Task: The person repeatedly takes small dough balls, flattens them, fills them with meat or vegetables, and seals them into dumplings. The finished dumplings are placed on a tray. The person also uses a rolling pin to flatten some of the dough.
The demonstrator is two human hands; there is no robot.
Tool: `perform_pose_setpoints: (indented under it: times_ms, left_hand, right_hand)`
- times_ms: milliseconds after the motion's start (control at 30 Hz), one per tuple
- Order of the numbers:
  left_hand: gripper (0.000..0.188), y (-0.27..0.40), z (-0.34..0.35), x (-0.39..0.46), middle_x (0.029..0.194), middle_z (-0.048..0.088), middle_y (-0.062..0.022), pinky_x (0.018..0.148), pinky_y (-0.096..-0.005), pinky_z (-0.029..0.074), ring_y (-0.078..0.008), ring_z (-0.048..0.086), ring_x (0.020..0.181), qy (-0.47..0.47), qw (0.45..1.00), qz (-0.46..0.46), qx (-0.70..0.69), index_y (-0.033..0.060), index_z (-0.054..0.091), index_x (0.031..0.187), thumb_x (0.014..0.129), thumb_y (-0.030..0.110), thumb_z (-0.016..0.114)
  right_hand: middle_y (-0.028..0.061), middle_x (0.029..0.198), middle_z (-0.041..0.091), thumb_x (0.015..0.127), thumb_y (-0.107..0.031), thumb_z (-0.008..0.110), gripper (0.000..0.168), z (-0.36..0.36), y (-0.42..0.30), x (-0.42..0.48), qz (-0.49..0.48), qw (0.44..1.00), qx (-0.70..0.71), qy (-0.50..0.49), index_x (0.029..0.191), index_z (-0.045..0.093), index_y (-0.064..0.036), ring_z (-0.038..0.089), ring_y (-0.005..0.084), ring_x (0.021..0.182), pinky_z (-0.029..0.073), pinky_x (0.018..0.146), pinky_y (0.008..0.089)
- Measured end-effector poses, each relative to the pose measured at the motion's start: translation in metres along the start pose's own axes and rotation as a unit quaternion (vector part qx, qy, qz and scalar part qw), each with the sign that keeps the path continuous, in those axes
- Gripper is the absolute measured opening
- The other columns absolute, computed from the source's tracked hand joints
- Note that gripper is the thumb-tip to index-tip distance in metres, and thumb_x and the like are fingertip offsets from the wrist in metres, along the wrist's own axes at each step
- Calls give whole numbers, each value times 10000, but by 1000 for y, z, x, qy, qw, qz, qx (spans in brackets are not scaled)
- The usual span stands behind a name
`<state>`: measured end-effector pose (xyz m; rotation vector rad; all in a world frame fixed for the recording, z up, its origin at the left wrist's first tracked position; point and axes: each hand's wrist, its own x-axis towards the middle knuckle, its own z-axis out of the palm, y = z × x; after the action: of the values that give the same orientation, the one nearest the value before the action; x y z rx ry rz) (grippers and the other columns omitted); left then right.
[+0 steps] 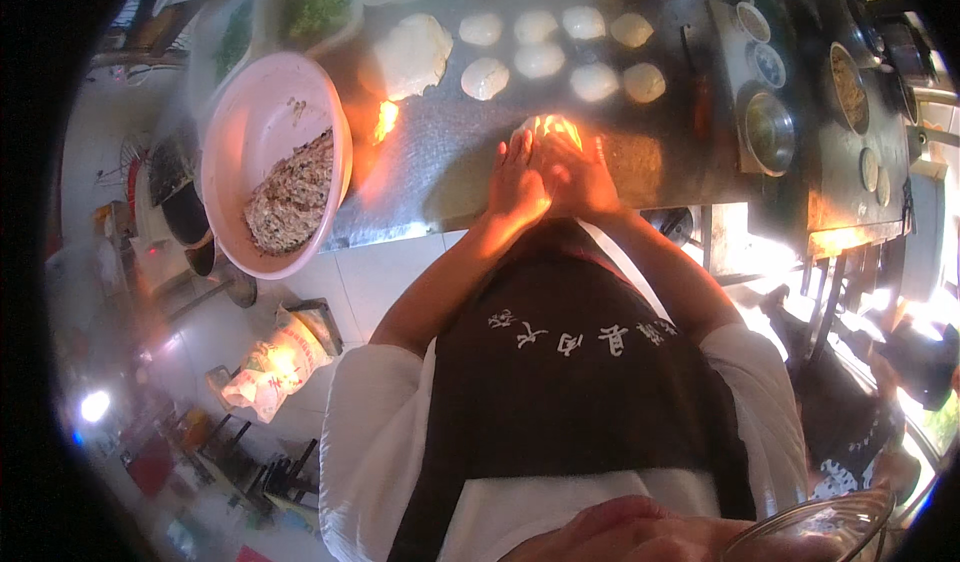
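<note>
My left hand (521, 179) and my right hand (581, 175) meet at the near edge of the worktop, cupped together over a piece of dough (551, 124). Bright sunlit dough shows just past the fingertips; the rest of it is hidden under my hands. Beyond them, two rows of pale dough balls (538, 60) lie on the worktop (457, 142). A larger lump of dough (412, 51) rests left of these rows. Farther left stands a pink basin (262, 111) with a minced filling (292, 194) heaped on its near side.
Plastic tubs of chopped greens (315, 6) line the far left. At right are a metal bowl (769, 134), small bowls (769, 63) and an oval dish of food (849, 89). A printed sack (281, 359) sits on the tiled floor. Another person (847, 412) is at lower right.
</note>
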<state>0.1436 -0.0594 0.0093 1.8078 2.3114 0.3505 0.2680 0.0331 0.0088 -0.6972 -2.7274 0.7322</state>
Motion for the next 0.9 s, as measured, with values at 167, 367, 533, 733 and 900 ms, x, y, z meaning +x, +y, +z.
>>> perform_pose_setpoints:
  times_ms: [167, 367, 533, 733, 900]
  left_hand:
    - [614, -2, 10, 27, 1386, 390, -205, 1058, -467, 277, -338, 369, 1289, 147, 983, 94, -53, -14, 390, 1323, 865, 355, 565]
    - [664, 21, 2, 11, 1379, 404, -171, 1077, -439, 255, -305, 343, 1312, 50, 982, 124, -133, 8, 395, 1340, 815, 338, 632]
    - [616, 29, -20, -2, 1416, 359, -193, 1051, -484, 285, -341, 364, 1299, -15, 980, 83, -180, 4, 391, 1340, 850, 313, 601]
    - [552, 12, 22, 2, 1397, 400, -175, 1053, -432, 297, -289, 395, 1279, 211, 905, -106, -353, -6, 389, 1355, 926, 315, 525]
    - [460, -16, 17, -5, 1162, 594, -129, 959, -316, 411, -193, 555, 1067, 329, 627, -283, -647, -29, 510, 1250, 963, 330, 480]
  right_hand:
    - [223, 1015, 619, 923, -257, 465, 314, -19, 18, 7, 208, 936, 209, 192, 1021, 619, -1, 590, 373, 937, 461, 821, 400]
    - [240, 813, 607, 873, -193, 488, 214, -15, 40, 12, 211, 962, 125, 118, 869, 617, -23, 591, 417, 745, 455, 630, 451]
    - [190, 763, 656, 768, -299, 639, 305, 0, 38, 37, 268, 958, 64, 79, 776, 646, 6, 644, 334, 747, 492, 662, 405]
    - [97, 651, 632, 636, -254, 711, 268, -5, 34, 53, 188, 965, 149, -107, 759, 658, -22, 600, 182, 600, 476, 581, 335]
    - [-6, 794, 558, 666, 13, 670, 166, -25, -1, 60, 121, 848, 454, -245, 758, 543, -43, 498, 90, 706, 424, 631, 250]
